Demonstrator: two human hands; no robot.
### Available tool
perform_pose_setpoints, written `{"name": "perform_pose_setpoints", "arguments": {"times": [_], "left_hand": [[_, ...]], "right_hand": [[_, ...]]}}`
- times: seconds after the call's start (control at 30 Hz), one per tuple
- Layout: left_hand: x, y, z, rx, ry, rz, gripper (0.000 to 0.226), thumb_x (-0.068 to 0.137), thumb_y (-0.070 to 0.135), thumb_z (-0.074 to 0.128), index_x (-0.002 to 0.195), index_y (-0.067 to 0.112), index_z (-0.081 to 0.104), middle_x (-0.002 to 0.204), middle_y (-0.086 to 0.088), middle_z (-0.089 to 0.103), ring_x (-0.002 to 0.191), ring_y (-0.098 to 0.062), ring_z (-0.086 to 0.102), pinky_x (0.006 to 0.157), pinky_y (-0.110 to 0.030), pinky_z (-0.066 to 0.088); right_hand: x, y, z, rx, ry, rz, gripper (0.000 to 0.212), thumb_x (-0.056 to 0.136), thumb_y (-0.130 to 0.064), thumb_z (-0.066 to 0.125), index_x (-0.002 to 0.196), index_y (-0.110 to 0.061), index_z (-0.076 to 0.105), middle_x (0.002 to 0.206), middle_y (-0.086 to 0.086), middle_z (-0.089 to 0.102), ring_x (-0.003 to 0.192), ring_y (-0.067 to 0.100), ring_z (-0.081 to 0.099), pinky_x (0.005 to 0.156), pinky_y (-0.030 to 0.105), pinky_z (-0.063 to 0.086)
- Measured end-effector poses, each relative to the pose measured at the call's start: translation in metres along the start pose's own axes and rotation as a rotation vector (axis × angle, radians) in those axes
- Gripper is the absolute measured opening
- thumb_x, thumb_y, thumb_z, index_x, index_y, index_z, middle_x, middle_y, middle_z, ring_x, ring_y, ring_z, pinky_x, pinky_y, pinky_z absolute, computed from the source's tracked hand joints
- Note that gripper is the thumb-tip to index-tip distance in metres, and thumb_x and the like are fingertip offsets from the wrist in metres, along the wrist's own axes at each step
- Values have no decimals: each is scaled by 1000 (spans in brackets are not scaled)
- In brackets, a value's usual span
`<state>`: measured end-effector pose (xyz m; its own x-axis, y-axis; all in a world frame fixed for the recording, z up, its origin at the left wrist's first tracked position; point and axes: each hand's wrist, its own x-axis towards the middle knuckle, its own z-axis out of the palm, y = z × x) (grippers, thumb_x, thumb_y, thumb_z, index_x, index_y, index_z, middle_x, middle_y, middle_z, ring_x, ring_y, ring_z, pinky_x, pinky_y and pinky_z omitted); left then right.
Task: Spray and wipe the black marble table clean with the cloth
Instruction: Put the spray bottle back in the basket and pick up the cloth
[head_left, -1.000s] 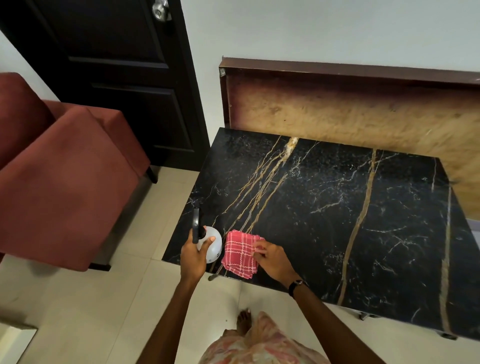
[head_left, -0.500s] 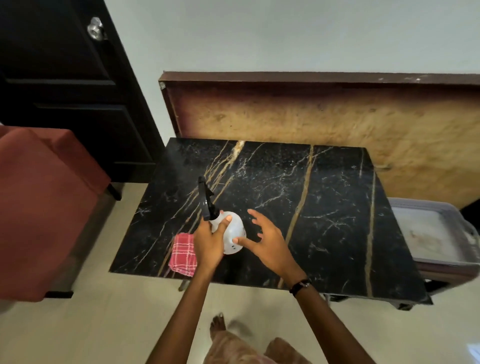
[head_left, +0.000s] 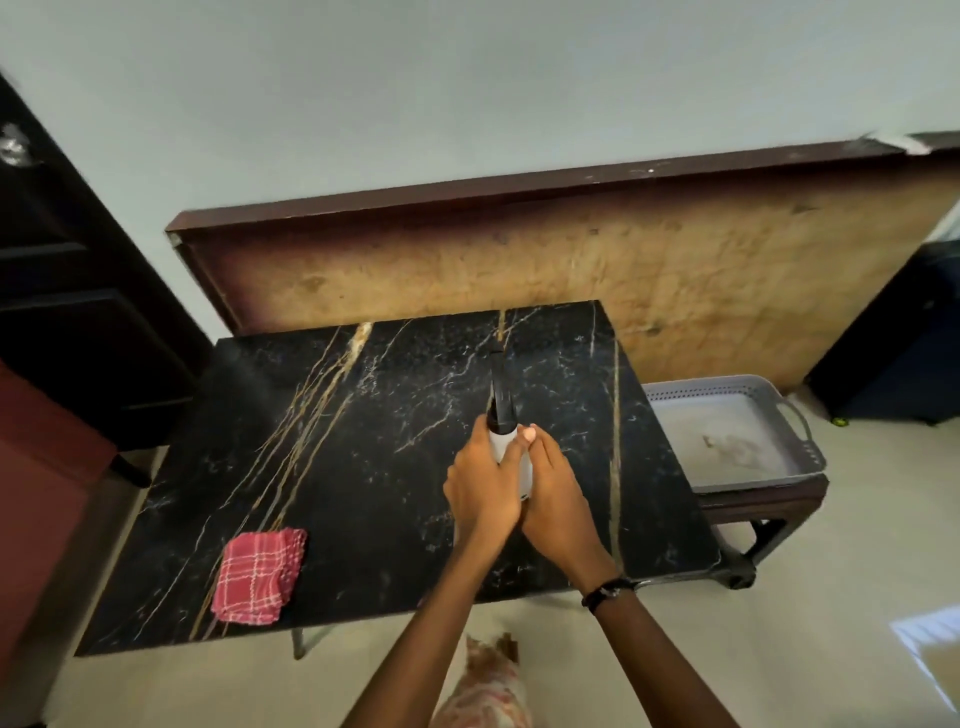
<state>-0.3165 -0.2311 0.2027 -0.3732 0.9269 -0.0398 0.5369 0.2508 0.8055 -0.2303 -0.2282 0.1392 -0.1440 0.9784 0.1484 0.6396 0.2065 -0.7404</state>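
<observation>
The black marble table (head_left: 363, 447) with gold veins fills the middle of the view. A white spray bottle (head_left: 503, 421) with a black nozzle is held above the table's right half, its nozzle pointing away from me. My left hand (head_left: 480, 488) wraps the bottle's left side and my right hand (head_left: 558, 493) clasps its right side. The folded red checked cloth (head_left: 258, 576) lies flat near the table's front left corner, well apart from both hands.
A large wooden board (head_left: 571, 260) leans on the wall behind the table. A grey plastic tray (head_left: 737, 434) rests on a low stool to the right. A dark door (head_left: 62, 291) and a red chair (head_left: 36, 493) stand on the left.
My right hand left the cloth and joined the left on the spray bottle. The bottle was carried from the cloth's side to over the table's right half. The cloth stayed put.
</observation>
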Motion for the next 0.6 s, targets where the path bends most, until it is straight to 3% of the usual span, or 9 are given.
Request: {"name": "perform_pose_setpoints", "arguments": {"times": [0.1,0.2,0.27,0.33,0.4,0.43,0.5,0.6], "left_hand": [[5,16,25,13,-12,72,42,89,49,50,122,23,52,109,-1,69,103,-23,64,82,-32,45],[15,32,59,21,-51,101,46,89,51,48,127,24,50,109,1,69,102,-21,64,88,-38,49],[24,45,80,20,-87,107,46,89,52,48,126,24,50,108,1,70,101,-20,65,89,-43,51],[30,60,102,18,-124,156,40,90,49,49,121,24,53,105,1,70,98,-20,66,86,-40,52],[32,74,118,-3,-195,208,37,90,45,51,121,24,53,103,0,70,95,-18,66,80,-30,48],[35,78,129,-15,-252,231,38,90,45,52,121,24,53,104,1,70,94,-17,66,76,-26,46],[42,79,153,-40,-379,262,37,90,44,54,122,28,52,110,3,68,98,-14,64,78,-25,47],[49,74,189,-24,-545,267,44,90,34,55,132,30,43,136,7,53,123,-13,51,101,-36,45]], "right_hand": [[9,20,-15,-76,48,9,77,84,-37,64,147,-19,23,150,-4,29,135,15,35,99,40,48],[28,47,-33,-154,103,37,74,88,-34,64,146,-16,22,146,-3,33,127,13,42,87,32,52],[40,65,-46,-122,154,101,56,95,-32,55,143,-22,27,139,-7,40,117,8,49,82,25,50],[51,77,-65,-142,200,134,36,101,-40,36,136,-34,33,134,-10,46,108,3,53,85,31,52],[59,91,-83,-103,228,164,56,91,-57,23,135,-27,39,134,-5,47,108,9,55,86,39,53],[62,100,-93,-74,240,174,66,85,-59,28,138,-21,39,134,-2,46,109,12,55,85,38,54],[67,124,-106,-76,231,169,64,85,-46,53,140,-17,38,133,3,45,111,15,53,83,35,54],[68,171,-118,-74,193,240,67,77,-31,72,136,-16,44,129,3,45,110,16,52,82,35,54]]}}
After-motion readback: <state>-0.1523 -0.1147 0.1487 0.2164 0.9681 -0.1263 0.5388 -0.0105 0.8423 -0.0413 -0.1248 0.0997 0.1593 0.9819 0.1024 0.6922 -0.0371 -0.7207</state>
